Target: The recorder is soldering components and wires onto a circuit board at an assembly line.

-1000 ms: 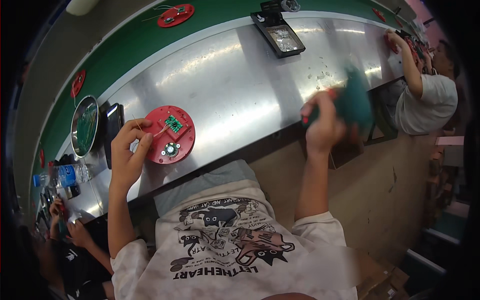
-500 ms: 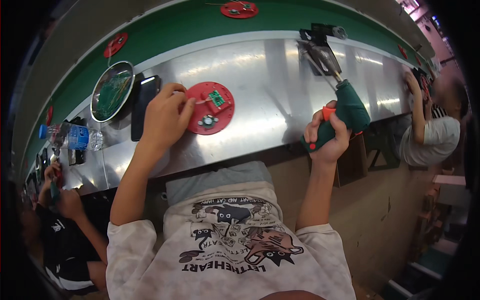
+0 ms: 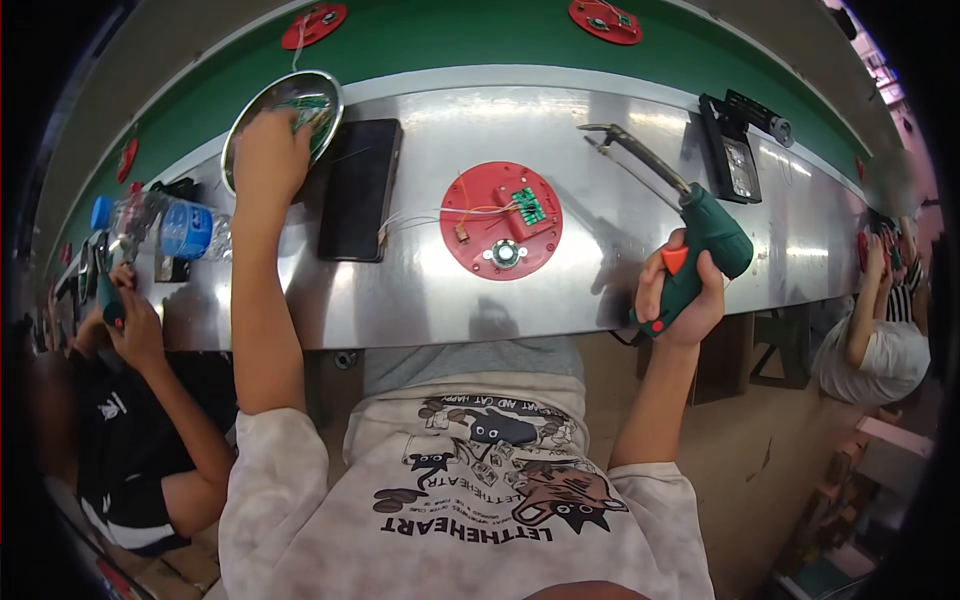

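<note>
My right hand (image 3: 690, 295) is wrapped round a green soldering gun (image 3: 712, 240) with an orange trigger. The gun's metal tip points up and left, above the metal bench. My left hand (image 3: 272, 160) reaches into a metal bowl (image 3: 232, 150) holding thin green and yellow wires (image 3: 318, 112). Its fingertips are blurred and hidden inside, so its grip is unclear. Between my hands lies a red round plate (image 3: 478, 190) with a green circuit board (image 3: 528, 207) and a round silver part (image 3: 506, 254). Pale wires (image 3: 425, 217) run leftward from the plate.
A black phone-like slab (image 3: 360, 190) lies beside the bowl. To its left a blue-capped plastic bottle (image 3: 185, 228) rests on its side. A black stand (image 3: 735, 150) is at the back right. Red plates (image 3: 605, 20) lie on the green strip behind. Co-workers sit at both sides.
My left hand has left the red plate and moved up and left into the bowl. My right hand still holds the soldering gun. The view has shifted, and wires beside the plate are now exposed.
</note>
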Tool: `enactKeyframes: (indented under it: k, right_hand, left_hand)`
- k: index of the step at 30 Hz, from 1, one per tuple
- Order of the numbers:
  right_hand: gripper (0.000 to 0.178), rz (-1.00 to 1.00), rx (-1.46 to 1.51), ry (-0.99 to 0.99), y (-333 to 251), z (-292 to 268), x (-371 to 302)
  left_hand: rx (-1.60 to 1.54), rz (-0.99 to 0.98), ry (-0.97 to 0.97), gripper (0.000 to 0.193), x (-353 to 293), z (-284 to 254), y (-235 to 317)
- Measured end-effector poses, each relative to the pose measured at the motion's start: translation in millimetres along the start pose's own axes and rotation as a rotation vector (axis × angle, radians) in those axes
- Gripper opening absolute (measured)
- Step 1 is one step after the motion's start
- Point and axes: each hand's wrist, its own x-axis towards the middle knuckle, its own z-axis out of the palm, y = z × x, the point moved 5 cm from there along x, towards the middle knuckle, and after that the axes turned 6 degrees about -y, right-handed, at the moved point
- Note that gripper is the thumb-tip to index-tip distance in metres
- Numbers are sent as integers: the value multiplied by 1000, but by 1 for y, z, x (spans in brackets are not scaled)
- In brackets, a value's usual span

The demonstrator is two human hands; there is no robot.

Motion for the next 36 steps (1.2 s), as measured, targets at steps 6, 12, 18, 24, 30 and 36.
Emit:
enactKeyframes:
  k: [6, 12, 18, 24, 30, 36]
  right_hand:
    - [42, 26, -18, -4, 0, 2, 0]
    - [45, 27, 66, -3, 0, 0, 0]
    - [44, 29, -8, -71, -2, 2, 1]
    - [45, 36, -51, -41, -2, -1, -1]
    - [45, 27, -149, -50, 0, 0, -2]
    - [44, 68, -23, 52, 4, -6, -9]
  left_hand:
    - [-205, -269, -274, 21, -2, 21, -15]
    - [-203, -271, -184, 20, -4, 24, -20]
    - [-270, -270, -77, 19, -5, 17, -21]
    - [-478, -282, 21, 18, -4, 21, -22]
    - [-368, -181, 100, 20, -2, 15, -14]
    - [-313, -144, 73, 22, -3, 28, -22]
